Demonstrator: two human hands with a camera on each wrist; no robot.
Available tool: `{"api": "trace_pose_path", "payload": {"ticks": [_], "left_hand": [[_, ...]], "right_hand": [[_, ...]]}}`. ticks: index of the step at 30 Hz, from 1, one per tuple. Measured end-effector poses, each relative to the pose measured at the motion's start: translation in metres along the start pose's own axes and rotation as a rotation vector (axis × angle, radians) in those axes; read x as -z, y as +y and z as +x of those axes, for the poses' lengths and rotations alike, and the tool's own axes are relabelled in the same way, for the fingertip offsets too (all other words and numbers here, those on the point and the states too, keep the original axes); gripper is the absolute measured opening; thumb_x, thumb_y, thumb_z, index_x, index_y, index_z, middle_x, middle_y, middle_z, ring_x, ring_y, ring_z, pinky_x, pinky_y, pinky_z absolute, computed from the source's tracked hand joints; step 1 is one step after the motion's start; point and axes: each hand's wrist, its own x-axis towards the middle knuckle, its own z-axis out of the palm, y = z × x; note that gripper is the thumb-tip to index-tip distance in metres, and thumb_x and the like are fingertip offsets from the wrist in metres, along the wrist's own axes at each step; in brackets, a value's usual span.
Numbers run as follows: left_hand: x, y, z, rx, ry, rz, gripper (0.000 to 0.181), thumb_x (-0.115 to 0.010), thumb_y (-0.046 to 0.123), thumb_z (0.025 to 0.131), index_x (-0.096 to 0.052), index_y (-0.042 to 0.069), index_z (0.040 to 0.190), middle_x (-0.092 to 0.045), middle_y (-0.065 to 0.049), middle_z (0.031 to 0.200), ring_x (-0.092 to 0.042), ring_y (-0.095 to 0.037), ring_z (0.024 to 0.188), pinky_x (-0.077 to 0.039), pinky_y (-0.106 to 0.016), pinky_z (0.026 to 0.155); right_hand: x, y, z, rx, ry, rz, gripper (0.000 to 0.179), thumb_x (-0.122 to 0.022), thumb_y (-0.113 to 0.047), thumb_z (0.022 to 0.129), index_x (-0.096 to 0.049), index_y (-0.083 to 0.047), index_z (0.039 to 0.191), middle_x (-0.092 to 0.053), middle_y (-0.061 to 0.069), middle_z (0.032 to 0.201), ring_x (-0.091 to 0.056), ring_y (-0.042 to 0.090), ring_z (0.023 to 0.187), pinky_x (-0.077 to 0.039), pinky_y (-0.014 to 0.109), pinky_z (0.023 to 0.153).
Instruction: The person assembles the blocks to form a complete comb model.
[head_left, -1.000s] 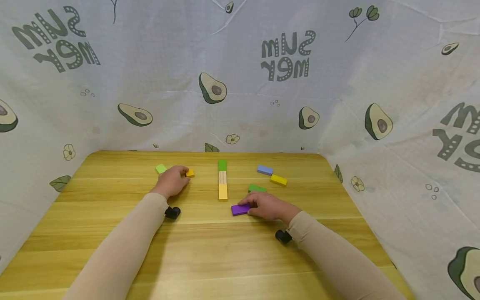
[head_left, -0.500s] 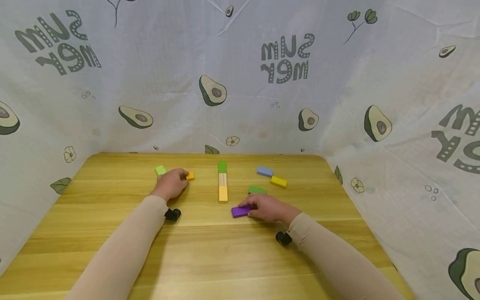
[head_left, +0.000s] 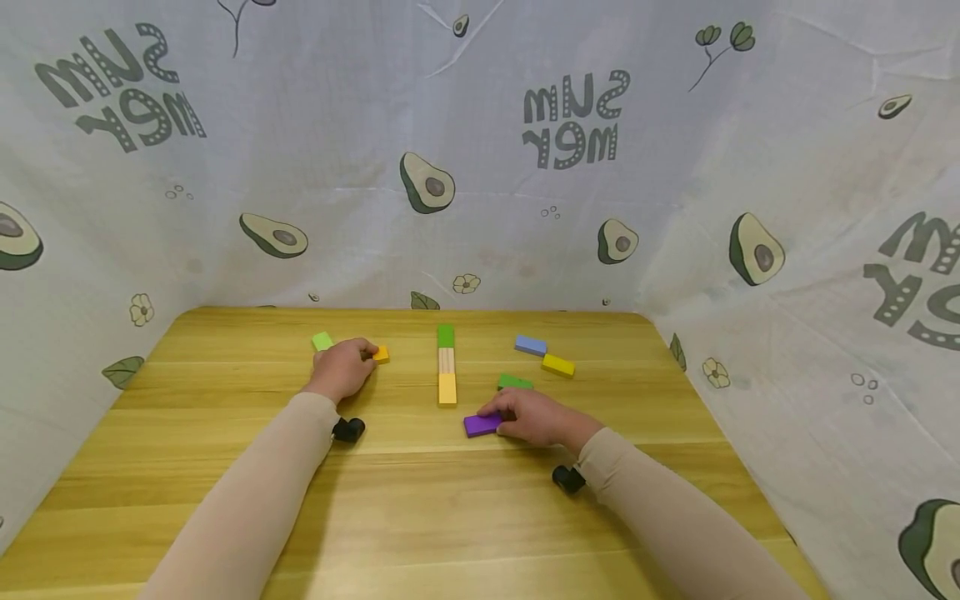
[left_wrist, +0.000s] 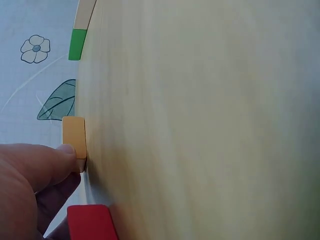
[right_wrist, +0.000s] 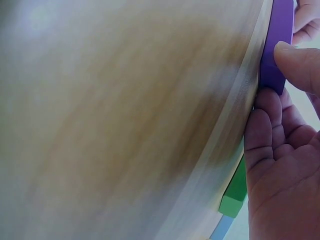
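Observation:
My left hand (head_left: 341,369) pinches an orange block (left_wrist: 74,134) at the table's left side, thumb on its near end. Close below that hand in the left wrist view lies a red block (left_wrist: 92,223), hidden in the head view. My right hand (head_left: 534,415) holds the right end of a purple block (head_left: 481,425) between thumb and fingers; the block lies low over the table, right of the middle. Between the hands runs a straight line of blocks: a green block (head_left: 446,336) at the far end, a plain wood piece (head_left: 447,360), then a pale yellow block (head_left: 447,389) nearest me.
Beyond the right hand lie a second green block (head_left: 514,382), a blue block (head_left: 531,345) and a yellow block (head_left: 558,365). A lime block (head_left: 322,341) sits behind the left hand. White printed cloth (head_left: 495,233) hangs around the wooden table (head_left: 420,517).
The whole head view has shifted slightly, with the scene sitting a little lower. Both hands keep their hold, and the blocks stay where they were.

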Motion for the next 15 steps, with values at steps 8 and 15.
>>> {"api": "trace_pose_path", "payload": {"ticks": [8, 15], "left_hand": [[-0.0001, 0.0026, -0.0009, 0.007, 0.003, 0.000, 0.032, -0.063, 0.022, 0.106, -0.071, 0.012, 0.135, -0.067, -0.014, 0.144, -0.059, -0.040, 0.137, -0.032, -0.062, 0.109], [-0.0002, 0.0017, 0.0004, 0.007, 0.011, 0.002, 0.032, -0.063, 0.021, 0.106, -0.071, 0.011, 0.135, -0.068, -0.014, 0.143, -0.059, -0.040, 0.137, -0.032, -0.062, 0.109]], "right_hand": [[0.0002, -0.0010, -0.0012, 0.007, -0.001, -0.006, 0.034, -0.070, -0.010, 0.101, -0.073, -0.019, 0.133, -0.067, 0.004, 0.133, -0.062, 0.019, 0.117, -0.053, 0.044, 0.104], [-0.0001, -0.0009, -0.0004, -0.001, -0.004, -0.002, 0.034, -0.070, -0.011, 0.101, -0.073, -0.019, 0.134, -0.066, 0.004, 0.135, -0.062, 0.020, 0.119, -0.053, 0.045, 0.105]]}}
